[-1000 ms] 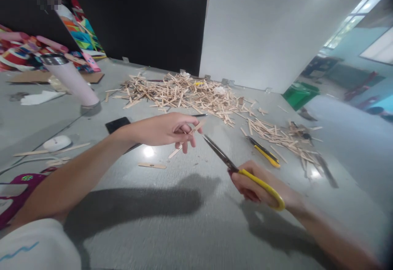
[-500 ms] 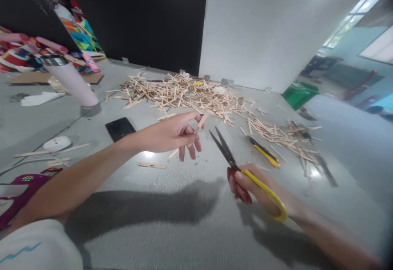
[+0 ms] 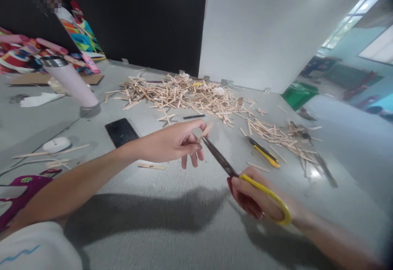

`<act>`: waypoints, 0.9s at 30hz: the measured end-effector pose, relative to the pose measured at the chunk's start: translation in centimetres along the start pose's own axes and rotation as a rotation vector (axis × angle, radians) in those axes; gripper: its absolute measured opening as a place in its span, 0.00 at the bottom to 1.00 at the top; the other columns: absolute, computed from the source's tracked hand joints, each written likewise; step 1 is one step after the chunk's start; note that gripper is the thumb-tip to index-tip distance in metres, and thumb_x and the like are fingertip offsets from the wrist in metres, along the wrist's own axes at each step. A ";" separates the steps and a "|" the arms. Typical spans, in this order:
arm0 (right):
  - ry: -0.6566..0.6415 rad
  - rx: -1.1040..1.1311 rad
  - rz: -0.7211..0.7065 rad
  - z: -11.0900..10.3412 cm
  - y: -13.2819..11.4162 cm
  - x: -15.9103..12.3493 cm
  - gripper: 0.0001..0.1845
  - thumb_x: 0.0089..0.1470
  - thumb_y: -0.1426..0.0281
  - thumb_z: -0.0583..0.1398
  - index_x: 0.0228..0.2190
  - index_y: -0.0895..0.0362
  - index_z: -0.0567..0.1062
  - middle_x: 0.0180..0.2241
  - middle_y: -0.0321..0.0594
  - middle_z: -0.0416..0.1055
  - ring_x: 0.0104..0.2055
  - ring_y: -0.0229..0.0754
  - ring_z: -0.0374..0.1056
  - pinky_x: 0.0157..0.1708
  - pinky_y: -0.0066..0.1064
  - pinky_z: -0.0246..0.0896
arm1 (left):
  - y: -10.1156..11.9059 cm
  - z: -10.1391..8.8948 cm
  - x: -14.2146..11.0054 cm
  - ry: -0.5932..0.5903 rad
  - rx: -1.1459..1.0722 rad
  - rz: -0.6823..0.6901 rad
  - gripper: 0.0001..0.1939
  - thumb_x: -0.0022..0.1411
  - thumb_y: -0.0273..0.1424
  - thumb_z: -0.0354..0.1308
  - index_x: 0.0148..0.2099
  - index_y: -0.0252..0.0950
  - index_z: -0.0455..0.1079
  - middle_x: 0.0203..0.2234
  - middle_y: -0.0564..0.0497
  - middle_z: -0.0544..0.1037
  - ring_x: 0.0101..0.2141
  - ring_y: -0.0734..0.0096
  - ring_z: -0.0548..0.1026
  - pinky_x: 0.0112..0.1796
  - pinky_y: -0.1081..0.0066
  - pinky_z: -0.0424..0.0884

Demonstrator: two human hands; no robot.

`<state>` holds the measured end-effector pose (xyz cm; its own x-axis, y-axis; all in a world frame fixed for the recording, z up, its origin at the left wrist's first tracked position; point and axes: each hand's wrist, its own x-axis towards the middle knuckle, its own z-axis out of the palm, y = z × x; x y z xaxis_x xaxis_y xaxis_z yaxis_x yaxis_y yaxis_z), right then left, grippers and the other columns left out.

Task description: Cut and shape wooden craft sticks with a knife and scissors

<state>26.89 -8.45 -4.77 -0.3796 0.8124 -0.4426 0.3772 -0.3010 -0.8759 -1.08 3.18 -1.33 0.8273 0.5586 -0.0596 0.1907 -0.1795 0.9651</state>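
Observation:
Between its fingertips my left hand (image 3: 178, 141) pinches a short piece of wooden stick (image 3: 206, 129), held above the table. My right hand (image 3: 250, 190) is wrapped round the yellow handle of a pair of scissors (image 3: 219, 155). The blades look closed, and their tips touch or overlap the lower end of the stick piece. Below my left wrist a flat wooden stick (image 3: 152, 166) with a dark mark lies on the table. A utility knife (image 3: 263, 152), yellow and black, rests beyond my right hand.
A large heap of wooden sticks (image 3: 181, 91) spreads along the back, with more sticks (image 3: 276, 132) at right. On the left are a black phone (image 3: 121, 131), a white mouse (image 3: 57, 144) and a pink tumbler (image 3: 72, 82). A pen (image 3: 195, 116) lies before the heap.
The scissor blades have gone from apart to together, and their tips have come left to the stick piece. My left hand has shifted slightly down and right, uncovering the pen.

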 end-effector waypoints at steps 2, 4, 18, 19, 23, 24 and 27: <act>-0.028 0.009 -0.001 -0.1 -0.1 0.2 0.39 0.64 0.36 0.59 0.17 0.55 0.70 0.11 0.33 0.63 0.11 0.31 0.54 0.12 0.23 0.46 | 0.0 -0.1 0.0 0.004 0.020 0.003 0.09 0.78 0.32 0.56 0.51 0.43 0.56 0.39 0.47 0.85 0.35 0.63 0.87 0.28 0.72 0.81; -0.058 0.018 -0.001 -0.4 -0.1 0.3 0.40 0.64 0.36 0.59 0.17 0.55 0.69 0.11 0.33 0.63 0.10 0.32 0.54 0.11 0.23 0.45 | 0.0 -0.3 0.0 0.003 0.050 0.005 0.08 0.78 0.31 0.56 0.51 0.42 0.57 0.39 0.46 0.85 0.35 0.63 0.87 0.28 0.72 0.82; -0.133 -0.111 -0.049 -1.4 -0.9 0.3 0.40 0.74 0.49 0.54 0.12 0.53 0.65 0.09 0.32 0.58 0.12 0.31 0.54 0.14 0.25 0.47 | -0.1 -1.2 0.0 -0.039 0.338 -0.049 0.11 0.79 0.32 0.54 0.60 0.39 0.67 0.38 0.44 0.87 0.36 0.62 0.88 0.28 0.74 0.80; -0.136 -0.120 -0.055 -1.3 -1.0 0.3 0.41 0.74 0.49 0.53 0.11 0.53 0.64 0.09 0.32 0.58 0.12 0.31 0.54 0.15 0.25 0.47 | -0.2 -1.2 0.0 -0.033 0.346 -0.049 0.11 0.79 0.32 0.55 0.60 0.39 0.67 0.38 0.44 0.87 0.36 0.61 0.88 0.27 0.74 0.80; -0.111 -0.075 -0.041 -1.0 -0.7 0.8 0.40 0.73 0.49 0.54 0.12 0.53 0.64 0.08 0.31 0.57 0.11 0.31 0.53 0.13 0.25 0.45 | -0.5 -1.2 0.1 -0.004 0.382 -0.061 0.12 0.80 0.35 0.54 0.60 0.39 0.68 0.38 0.44 0.87 0.35 0.62 0.87 0.26 0.75 0.78; -0.102 -0.046 -0.037 -1.0 -0.5 0.9 0.39 0.72 0.48 0.54 0.12 0.53 0.64 0.08 0.31 0.56 0.11 0.31 0.52 0.13 0.25 0.44 | -0.6 -1.2 0.1 0.005 0.401 -0.072 0.12 0.80 0.36 0.53 0.60 0.39 0.68 0.39 0.44 0.87 0.35 0.62 0.87 0.26 0.75 0.77; -0.090 0.033 -0.057 -1.0 0.1 1.2 0.40 0.70 0.45 0.56 0.12 0.52 0.63 0.07 0.30 0.54 0.10 0.32 0.51 0.11 0.25 0.44 | -0.7 -1.4 0.1 0.049 0.500 -0.121 0.12 0.80 0.36 0.52 0.59 0.40 0.69 0.37 0.45 0.86 0.31 0.65 0.86 0.26 0.75 0.76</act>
<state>27.28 -7.03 -5.20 -0.4744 0.7809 -0.4063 0.3257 -0.2731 -0.9052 -1.93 4.50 -1.63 0.7603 0.6345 -0.1392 0.5224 -0.4698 0.7117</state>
